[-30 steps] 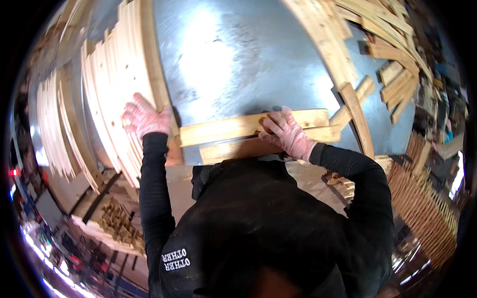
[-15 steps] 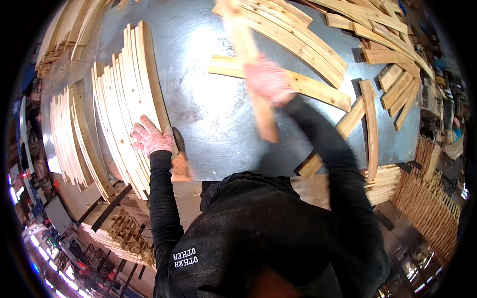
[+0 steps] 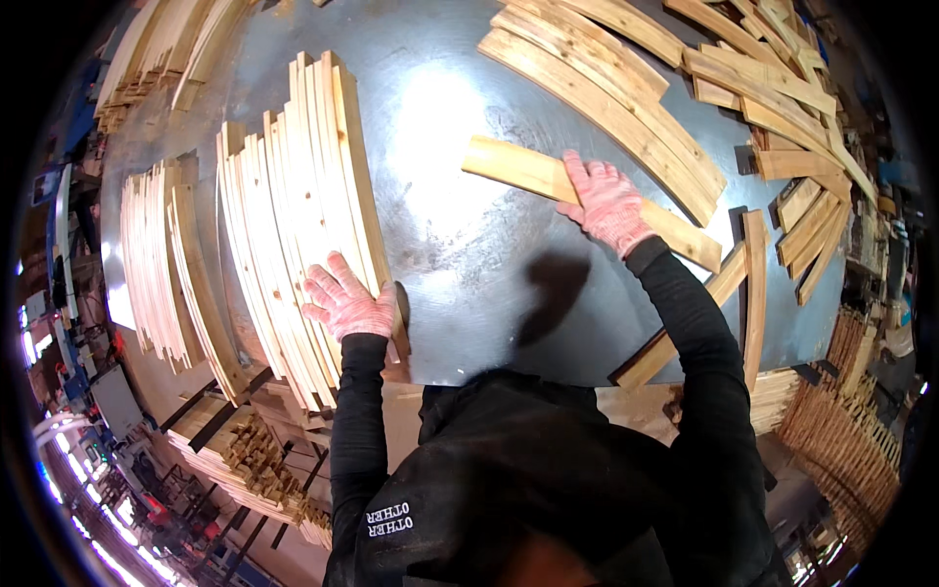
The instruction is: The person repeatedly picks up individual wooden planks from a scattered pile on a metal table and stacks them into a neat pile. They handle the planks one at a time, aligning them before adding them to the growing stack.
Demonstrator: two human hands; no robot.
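While the left hand point(image 3: 350, 305) lies open and spread on the slat row point(image 3: 293, 186) at left, seemingly steadying it, the right hand point(image 3: 608, 203) spans a board point(image 3: 516, 166) upper right; whether gripping, I can't tell.

White two-line lettering point(image 3: 390, 520) stands on the black top point(image 3: 548, 460).

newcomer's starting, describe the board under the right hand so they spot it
On the metal table, right of the left hand, a pale board angles toward the lower right. Unlike the longer planks beyond it, it has the right hand on it.
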